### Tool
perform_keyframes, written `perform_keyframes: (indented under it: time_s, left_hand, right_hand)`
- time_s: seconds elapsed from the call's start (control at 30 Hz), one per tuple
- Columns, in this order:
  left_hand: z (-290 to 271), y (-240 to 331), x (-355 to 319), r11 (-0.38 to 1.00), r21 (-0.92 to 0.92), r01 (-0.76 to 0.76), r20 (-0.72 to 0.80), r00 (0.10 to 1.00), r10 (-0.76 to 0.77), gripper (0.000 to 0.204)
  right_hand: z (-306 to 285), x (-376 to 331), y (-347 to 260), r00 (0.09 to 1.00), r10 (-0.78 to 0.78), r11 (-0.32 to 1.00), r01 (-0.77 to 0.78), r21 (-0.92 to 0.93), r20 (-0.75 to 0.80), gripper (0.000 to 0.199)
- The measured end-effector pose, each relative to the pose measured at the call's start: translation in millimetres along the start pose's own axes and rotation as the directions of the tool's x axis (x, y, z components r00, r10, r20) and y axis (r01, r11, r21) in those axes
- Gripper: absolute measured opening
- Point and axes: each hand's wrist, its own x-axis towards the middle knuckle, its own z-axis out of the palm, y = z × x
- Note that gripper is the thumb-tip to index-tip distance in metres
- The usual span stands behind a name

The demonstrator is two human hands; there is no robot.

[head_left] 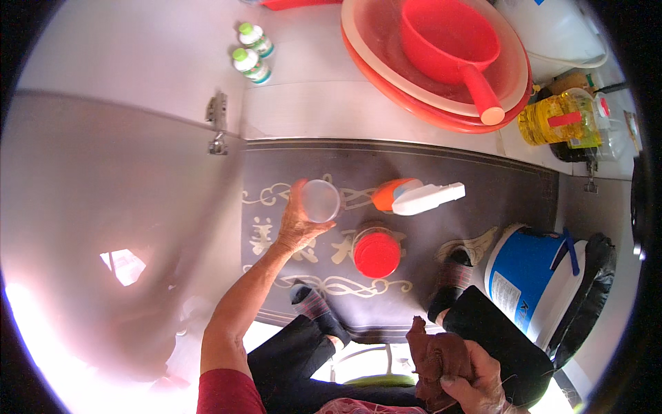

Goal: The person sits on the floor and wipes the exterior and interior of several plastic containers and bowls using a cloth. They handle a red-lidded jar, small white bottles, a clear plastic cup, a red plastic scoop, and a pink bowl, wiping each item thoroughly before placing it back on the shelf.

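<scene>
Person's-eye view, looking down at a dk grey mat point(448, 162) w/ cream scrolls & lettering, in front of an open cupboard.

L hand point(296, 224), arm reaching fwd from a red sleeve point(227, 393), is closed round the side of a clear tub point(321, 201), thumb nearest the viewer. Tub is over the mat's L half, round end up; can't tell if it touches the mat. R hand point(476, 379), low & R of centre by the knee, is closed on a bunched brown cloth point(445, 359), thumb on top.

On the mat, R of the tub: an orange spray bottle point(386, 195) w/ white trigger head pointing R. Nearer the viewer, btw tub & R foot: a jar point(376, 253) w/ red lid. Feet in plaid slippers point(317, 303) rest on the mat, one each side; legs in blk trousers.

Far R: a blue & white bucket point(517, 276), tilted in view, w/ a blk bag point(589, 297) beside it.

In the cupboard, top L: 2 small white bottles point(250, 65) w/ green caps, side by side. Top centre: stacked basins point(372, 76), red & pale, w/ a red dipper point(448, 41) inside, handle twd viewer. R of them: yellow oil bottle point(541, 123). L: pale door point(138, 186) on a metal hinge point(217, 110).
</scene>
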Motion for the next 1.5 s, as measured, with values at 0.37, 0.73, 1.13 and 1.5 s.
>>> perform_keyframes:
  time_s: [0.37, 0.73, 1.13, 1.5]
  left_hand:
    - [-40.7, 161.2, -111.5, 0.912, 0.155, -0.38, 0.023, 0.924, 0.382, 0.105]
    - [-22.7, 288.5, -215.8, 0.706, 0.174, -0.687, -0.138, 0.693, 0.708, 0.075]
    - [-7.1, 324.1, -253.1, 0.735, 0.299, -0.609, -0.346, 0.648, 0.678, 0.085]
    - [-23.4, 300.0, -240.3, 0.676, 0.539, -0.502, -0.283, 0.648, 0.707, 0.064]
  right_hand:
    - [18.8, -49.4, 5.2, 0.885, -0.461, 0.878, 0.465, -0.114, 0.06, 0.039]
    - [44.5, -55.9, 45.6, -0.137, -0.878, -0.445, 0.584, -0.679, 0.458, 0.046]
    - [34.7, -27.6, 5.7, 0.22, -0.975, 0.217, 0.948, -0.235, -0.01, 0.028]
    - [52.7, -72.8, 35.3, -0.216, -0.81, -0.529, 0.67, -0.52, 0.545, 0.036]
